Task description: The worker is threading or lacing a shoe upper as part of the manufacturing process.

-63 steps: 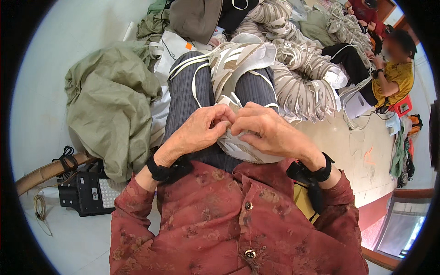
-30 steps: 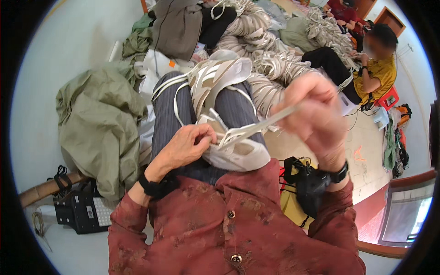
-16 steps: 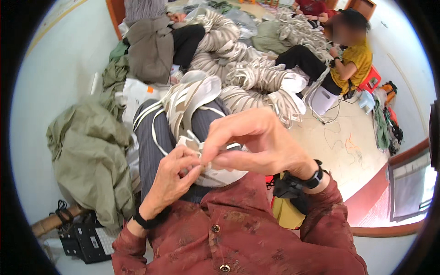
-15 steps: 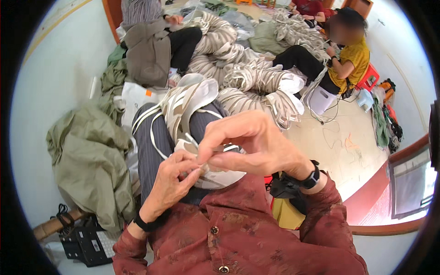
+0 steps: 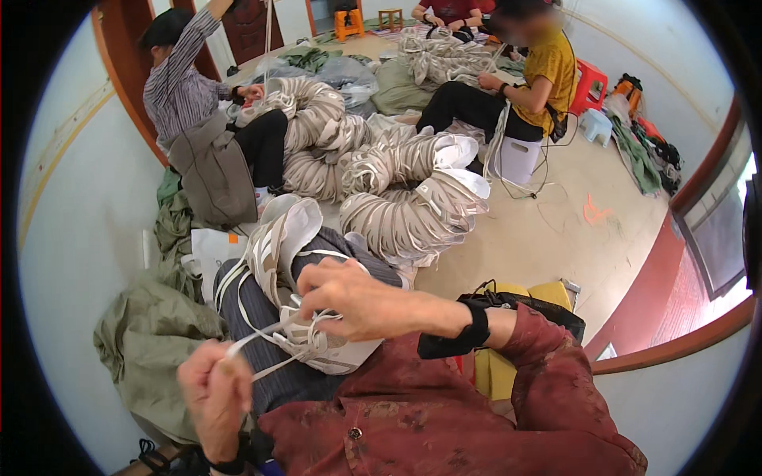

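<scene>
A white shoe upper lies on the person's lap at the picture's centre, laces threaded through its eyelets, with a second white upper resting on the striped trouser leg just beyond it at 12 o'clock. A flat white lace runs taut from the upper toward 8 o'clock. The left hand is closed around the lace's free end, pinched between thumb and fingers, the fist raised near the lower edge. The right hand lies across the top of the upper, fingers curled down onto the laced part, forearm coming in from 4 o'clock with a black wristband. Farther off at 12 o'clock, stacks of white uppers cover the floor between two seated people.
</scene>
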Demonstrator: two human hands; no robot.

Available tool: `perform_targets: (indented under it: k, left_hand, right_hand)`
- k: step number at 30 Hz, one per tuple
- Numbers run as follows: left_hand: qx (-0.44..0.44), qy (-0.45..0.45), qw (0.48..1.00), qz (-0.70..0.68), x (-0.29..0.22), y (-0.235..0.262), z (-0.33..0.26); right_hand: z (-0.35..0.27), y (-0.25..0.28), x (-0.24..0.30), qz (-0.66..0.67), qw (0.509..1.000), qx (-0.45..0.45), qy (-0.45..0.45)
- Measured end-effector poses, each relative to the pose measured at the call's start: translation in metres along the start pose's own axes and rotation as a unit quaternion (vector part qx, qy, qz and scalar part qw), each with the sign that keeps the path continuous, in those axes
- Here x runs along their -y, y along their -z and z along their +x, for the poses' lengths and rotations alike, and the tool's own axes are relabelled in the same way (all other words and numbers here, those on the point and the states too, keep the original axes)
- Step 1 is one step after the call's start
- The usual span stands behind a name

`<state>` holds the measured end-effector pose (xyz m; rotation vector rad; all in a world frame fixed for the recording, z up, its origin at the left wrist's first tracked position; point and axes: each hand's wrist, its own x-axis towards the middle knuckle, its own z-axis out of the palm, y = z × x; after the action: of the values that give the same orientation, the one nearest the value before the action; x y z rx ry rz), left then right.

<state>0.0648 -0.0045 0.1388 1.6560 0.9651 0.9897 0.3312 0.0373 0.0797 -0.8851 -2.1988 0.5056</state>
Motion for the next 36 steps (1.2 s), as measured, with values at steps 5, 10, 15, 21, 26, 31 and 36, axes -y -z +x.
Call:
perform_targets:
  k: [5,10,15,21,26,31,36]
  left_hand:
    - [-0.136,-0.179,0.913,-0.340,-0.033,0.032,-0.029]
    - [0.078,-0.209,0.889,-0.400,-0.092,0.026,-0.020]
    - [0.161,-0.196,0.920,-0.300,-0.112,0.020,-0.008]
    - [-0.030,-0.155,0.927,-0.341,-0.060,0.035,0.003]
    - [-0.141,-0.083,0.983,-0.085,-0.001,0.016,0.030]
    - [-0.002,0.084,0.995,-0.047,0.015,-0.012,0.050]
    - [0.037,0.098,0.994,0.026,0.061,-0.019,0.048]
  right_hand:
    - [0.007,-0.008,0.031,0.048,0.994,0.091,0.041]
    - [0.008,-0.037,0.027,0.137,0.984,0.052,0.099]
    - [0.011,-0.033,0.033,0.132,0.987,0.076,0.054]
    - [0.024,-0.011,0.072,0.469,0.876,0.066,0.088]
    - [0.039,0.007,0.086,0.537,0.827,-0.003,0.165]
    - [0.053,0.018,0.018,0.454,0.880,-0.135,-0.039]
    - [0.032,0.032,-0.088,0.181,0.912,-0.326,-0.169]
